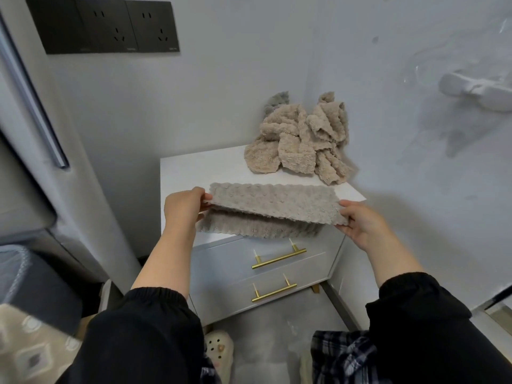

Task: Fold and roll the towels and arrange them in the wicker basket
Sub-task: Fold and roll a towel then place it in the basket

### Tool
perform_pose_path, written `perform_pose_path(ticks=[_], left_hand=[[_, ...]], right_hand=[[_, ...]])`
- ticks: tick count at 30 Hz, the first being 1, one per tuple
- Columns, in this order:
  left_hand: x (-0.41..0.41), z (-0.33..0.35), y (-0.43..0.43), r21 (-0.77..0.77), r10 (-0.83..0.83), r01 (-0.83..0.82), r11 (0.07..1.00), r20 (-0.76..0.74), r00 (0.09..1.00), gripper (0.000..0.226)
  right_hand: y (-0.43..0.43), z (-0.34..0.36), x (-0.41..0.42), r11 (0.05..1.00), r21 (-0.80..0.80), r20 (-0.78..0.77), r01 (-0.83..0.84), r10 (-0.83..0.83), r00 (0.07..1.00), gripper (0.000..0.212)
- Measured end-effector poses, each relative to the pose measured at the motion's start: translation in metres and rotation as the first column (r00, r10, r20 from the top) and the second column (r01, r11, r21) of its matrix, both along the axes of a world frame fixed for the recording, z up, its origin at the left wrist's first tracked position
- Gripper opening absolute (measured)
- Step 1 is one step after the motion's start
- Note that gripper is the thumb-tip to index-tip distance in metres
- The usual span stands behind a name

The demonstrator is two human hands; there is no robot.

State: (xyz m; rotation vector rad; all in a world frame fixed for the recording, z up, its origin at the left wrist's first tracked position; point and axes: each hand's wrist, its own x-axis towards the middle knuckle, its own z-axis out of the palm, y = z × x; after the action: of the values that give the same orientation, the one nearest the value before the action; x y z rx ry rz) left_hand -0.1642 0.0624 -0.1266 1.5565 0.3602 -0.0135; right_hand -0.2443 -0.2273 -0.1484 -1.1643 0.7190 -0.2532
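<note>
A grey fluffy towel (pixel 274 203) is doubled over lengthwise, its top layer lifted above the lower one at the front of a white cabinet top (pixel 194 170). My left hand (pixel 184 207) pinches the towel's left end. At the right end, my right hand (pixel 360 223) holds the upper layer's corner between thumb and fingers. A crumpled pile of beige towels (pixel 299 145) lies at the back right of the cabinet top, with a grey towel (pixel 277 102) peeking out behind it. No wicker basket is in view.
The cabinet has two drawers with gold handles (pixel 278 257). A black socket panel (pixel 105 24) is on the wall at upper left. A white fixture (pixel 476 91) sticks out of the right wall. A grey bin (pixel 27 275) stands at the lower left.
</note>
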Motion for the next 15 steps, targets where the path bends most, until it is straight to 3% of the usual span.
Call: perform_pose_path(ticks=[4,7,13,15], left_hand=[[0.001,-0.004,0.006,0.23,-0.039,0.039,0.972,-0.007,0.999,0.029],[0.0,-0.01,0.009,0.449,-0.084,0.075,0.891,-0.001,0.996,0.025],[0.001,-0.017,0.007,0.802,-0.129,0.14,0.58,-0.079,0.989,0.028],[-0.002,-0.017,0.001,0.915,-0.149,0.095,0.392,-0.039,0.988,0.018]], right_hand=[[0.0,-0.015,0.0,0.998,-0.059,-0.044,-0.016,0.013,0.999,0.029],[0.002,-0.022,0.001,0.991,-0.125,-0.08,-0.053,0.043,0.996,0.029],[0.004,-0.027,0.002,0.947,-0.308,-0.152,-0.088,0.043,0.987,0.029],[0.004,-0.026,0.003,0.875,-0.481,-0.161,-0.064,-0.016,0.987,0.024]])
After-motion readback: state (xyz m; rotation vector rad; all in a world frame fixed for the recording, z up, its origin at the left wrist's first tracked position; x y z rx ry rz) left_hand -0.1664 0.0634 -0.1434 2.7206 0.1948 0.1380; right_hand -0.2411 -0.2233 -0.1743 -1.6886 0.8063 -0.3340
